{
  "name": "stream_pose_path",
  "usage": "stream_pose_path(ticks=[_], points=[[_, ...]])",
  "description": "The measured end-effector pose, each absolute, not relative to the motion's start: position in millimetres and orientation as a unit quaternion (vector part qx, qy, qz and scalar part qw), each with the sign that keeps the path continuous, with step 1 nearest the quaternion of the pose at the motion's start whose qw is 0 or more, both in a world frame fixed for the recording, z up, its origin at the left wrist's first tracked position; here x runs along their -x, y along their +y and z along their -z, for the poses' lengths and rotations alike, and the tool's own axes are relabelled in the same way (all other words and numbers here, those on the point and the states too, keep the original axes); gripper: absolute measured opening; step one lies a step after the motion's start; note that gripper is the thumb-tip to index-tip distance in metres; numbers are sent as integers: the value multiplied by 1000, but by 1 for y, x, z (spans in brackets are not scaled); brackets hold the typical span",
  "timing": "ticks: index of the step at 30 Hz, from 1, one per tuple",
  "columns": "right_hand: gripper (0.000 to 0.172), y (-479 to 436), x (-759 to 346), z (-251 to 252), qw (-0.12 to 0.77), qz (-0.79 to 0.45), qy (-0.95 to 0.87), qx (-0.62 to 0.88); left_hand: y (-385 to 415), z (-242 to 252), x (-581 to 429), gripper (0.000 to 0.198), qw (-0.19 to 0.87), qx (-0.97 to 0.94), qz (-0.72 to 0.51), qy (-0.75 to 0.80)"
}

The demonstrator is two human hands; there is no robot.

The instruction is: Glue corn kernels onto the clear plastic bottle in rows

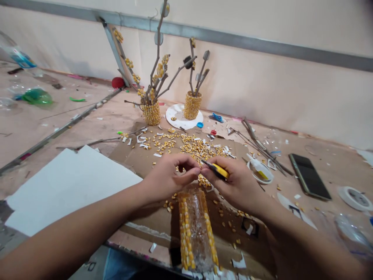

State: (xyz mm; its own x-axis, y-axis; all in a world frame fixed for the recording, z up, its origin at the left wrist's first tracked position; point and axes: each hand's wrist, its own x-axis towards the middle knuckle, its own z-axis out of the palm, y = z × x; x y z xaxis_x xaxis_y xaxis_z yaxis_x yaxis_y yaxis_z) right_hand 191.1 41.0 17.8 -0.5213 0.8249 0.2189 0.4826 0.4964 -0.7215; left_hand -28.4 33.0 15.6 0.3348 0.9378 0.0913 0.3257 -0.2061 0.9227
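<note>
My right hand (233,177) is closed on a small yellow-and-black cutter (220,171), its dark tip pointing left. Thumb and fingertips of my left hand (171,175) are pinched together, meeting my right fingertips; whatever they hold is too small to make out. Just below both hands, a clear plastic bottle piece (196,229) lies on cardboard (157,216), with rows of corn kernels along its sides and a bare strip down its middle. A heap of loose corn kernels (190,144) lies beyond my hands, mixed with white paper scraps.
Two kernel-covered pots (150,113) (192,105) with twigs stand by the wall, one on a white disc (177,120). White sheets (70,184) lie left. A phone (309,175), tape roll (355,198), dry twigs (259,144) and a white ring (260,171) are right.
</note>
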Motion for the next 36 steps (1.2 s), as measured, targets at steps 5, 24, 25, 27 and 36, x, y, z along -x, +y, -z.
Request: stream_pose_path(ticks=[5,24,25,27,36], points=[[23,34,-182,-14,299,-322,-786,436,34,-15,27,20,447,-676,-355,466],[9,40,-181,-27,147,-519,-755,372,60,-20,64,32,506,-818,21,271],[10,40,-182,-27,132,-527,-752,373,59,-18,60,28,497,-827,14,263],[12,41,-183,-26,110,-534,-751,372,57,-16,56,24,489,-834,-4,256],[15,40,-186,-35,88,-513,-776,356,54,-12,54,14,564,-792,-62,225]])
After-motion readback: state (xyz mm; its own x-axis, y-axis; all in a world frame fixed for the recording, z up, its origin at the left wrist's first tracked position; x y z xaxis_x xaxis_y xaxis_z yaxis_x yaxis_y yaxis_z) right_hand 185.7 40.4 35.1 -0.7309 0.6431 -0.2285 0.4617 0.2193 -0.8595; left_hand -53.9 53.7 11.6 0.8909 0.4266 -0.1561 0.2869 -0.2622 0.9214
